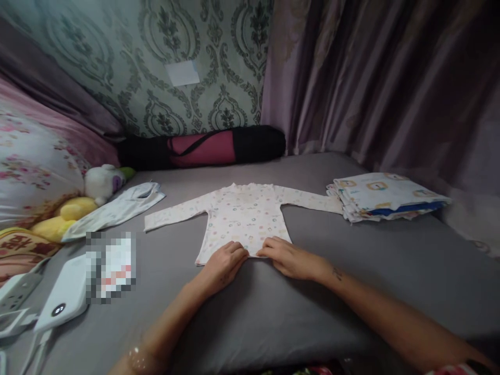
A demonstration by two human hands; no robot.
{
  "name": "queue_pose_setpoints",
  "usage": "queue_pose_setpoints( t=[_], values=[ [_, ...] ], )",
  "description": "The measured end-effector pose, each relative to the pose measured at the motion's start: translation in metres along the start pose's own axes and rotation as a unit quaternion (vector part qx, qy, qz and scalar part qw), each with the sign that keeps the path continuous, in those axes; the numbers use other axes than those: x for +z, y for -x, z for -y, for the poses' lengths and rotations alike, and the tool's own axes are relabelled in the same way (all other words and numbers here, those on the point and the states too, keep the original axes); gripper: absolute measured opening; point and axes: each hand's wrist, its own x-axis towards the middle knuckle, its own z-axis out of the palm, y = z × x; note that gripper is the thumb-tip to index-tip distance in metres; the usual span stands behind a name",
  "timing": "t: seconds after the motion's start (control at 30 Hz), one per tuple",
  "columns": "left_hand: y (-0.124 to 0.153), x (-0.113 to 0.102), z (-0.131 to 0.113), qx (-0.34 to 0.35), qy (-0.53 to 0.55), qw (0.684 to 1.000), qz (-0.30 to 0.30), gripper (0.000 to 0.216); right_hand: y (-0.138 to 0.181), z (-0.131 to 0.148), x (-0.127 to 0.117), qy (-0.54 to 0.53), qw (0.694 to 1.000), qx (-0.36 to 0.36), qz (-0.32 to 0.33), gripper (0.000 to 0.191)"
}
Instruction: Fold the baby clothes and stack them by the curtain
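Note:
A small white long-sleeved shirt [248, 213] with a fine coloured print lies spread flat on the grey sheet, sleeves stretched out to both sides. My left hand [227, 260] is closed at its bottom hem, fingers curled over the edge left of the middle. Just to the right, my right hand [283, 256] pinches the same hem. Only a short stretch of hem shows between the two hands. The fingertips of both are partly hidden by the fabric and knuckles. The right sleeve's cuff reaches the pile of folded cloths [385, 192].
A black and maroon roll bag [203, 147] lies along the wall. At left are a folded white garment [117, 208], a yellow plush toy [74, 213], a white plush toy [102, 182], a white power bank [66, 291] with cables, and a power strip [19, 291].

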Motion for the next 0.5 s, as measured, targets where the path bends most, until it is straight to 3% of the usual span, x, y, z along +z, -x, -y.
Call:
queue_pose_setpoints(
  t=[0.27, 0.37, 0.43, 0.5],
  values=[
    [0.008, -0.006, -0.004, 0.014, 0.001, 1.000, 0.019, 0.030, 0.015, 0.000, -0.013, 0.005, 0.999, 0.045, 0.008, 0.036],
    [-0.001, -0.019, 0.003, 0.005, 0.033, 0.999, 0.040, 0.026, 0.003, -0.001, -0.020, -0.007, 0.994, 0.078, 0.078, 0.026],
    [-0.017, -0.024, 0.013, -0.064, 0.021, 0.997, -0.031, 0.026, -0.021, -0.002, -0.019, -0.021, 0.992, 0.103, 0.077, 0.024],
    [-0.038, -0.022, 0.025, -0.163, -0.058, 0.970, -0.170, 0.027, -0.055, -0.002, -0.008, 0.010, 0.983, 0.177, -0.055, 0.037]
  ],
)
